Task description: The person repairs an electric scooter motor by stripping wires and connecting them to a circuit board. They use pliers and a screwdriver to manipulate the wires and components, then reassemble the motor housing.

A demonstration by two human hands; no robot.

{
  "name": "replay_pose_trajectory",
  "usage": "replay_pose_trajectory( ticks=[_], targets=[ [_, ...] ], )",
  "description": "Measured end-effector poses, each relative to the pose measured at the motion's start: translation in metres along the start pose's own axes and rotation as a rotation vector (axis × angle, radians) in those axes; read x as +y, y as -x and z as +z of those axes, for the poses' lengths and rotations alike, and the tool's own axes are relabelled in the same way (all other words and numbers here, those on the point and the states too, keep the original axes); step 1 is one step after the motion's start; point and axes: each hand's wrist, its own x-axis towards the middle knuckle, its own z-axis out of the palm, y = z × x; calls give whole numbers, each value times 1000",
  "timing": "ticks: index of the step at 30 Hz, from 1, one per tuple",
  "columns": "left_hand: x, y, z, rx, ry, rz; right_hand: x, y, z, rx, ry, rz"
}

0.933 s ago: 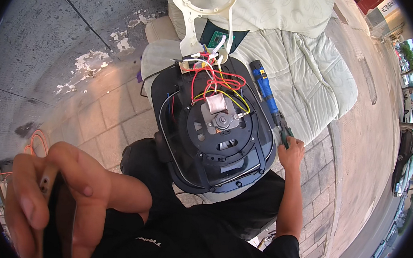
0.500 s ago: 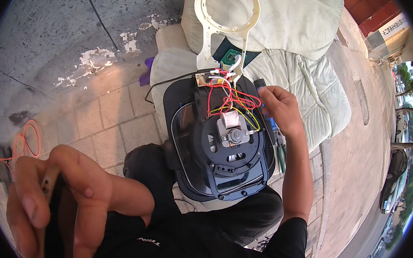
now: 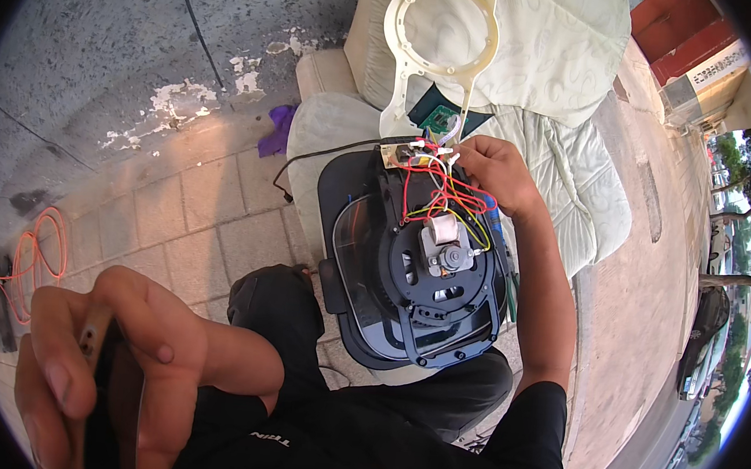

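Note:
My left hand [image 3: 168,342], close to the camera at the lower left, is wrapped round a thin dark phone [image 3: 114,390] with a tan edge. A black appliance [image 3: 346,276] with its inside exposed lies across my knees. On it sit a small motor [image 3: 449,256] with a white-wrapped coil, a loose bundle of red and yellow wires [image 3: 441,187] and a little circuit board [image 3: 390,155]. My right hand [image 3: 499,175] has its fingertips pinched beside the white wire connectors [image 3: 455,159] at the appliance's far end. What lies between those fingertips is too small to make out.
A cream plastic frame with a ring [image 3: 393,35] and a green circuit board [image 3: 438,120] lie on the pale quilted cushion [image 3: 565,73]. Left stand a grey wall [image 3: 99,54], a purple cloth [image 3: 276,130] and an orange cable [image 3: 61,245] on paving. Dark-handled tools [image 3: 511,294] show at the appliance's right.
My right hand has moved from beside the red wire loop up and left to the white connectors. The whole view has shifted slightly. My left hand keeps its grip on the phone.

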Motion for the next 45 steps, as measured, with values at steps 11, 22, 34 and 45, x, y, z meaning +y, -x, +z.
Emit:
replay_pose_trajectory(
  ticks=[11, 22, 34, 45],
  targets=[
    [-2, -5, 3, 6, 50, -19, -4, 18, -7, -144, -71, -128],
    [-7, -2, 8, -59, 54, -70, 18, 28, -15, -125, -192, -80],
    [-10, 3, 12, -36, 60, -74, 31, 32, -20, -144, -299, -56],
    [-11, 1, 10, -3, 19, -44, 52, -54, -32, 307, -107, 83]
  ],
)
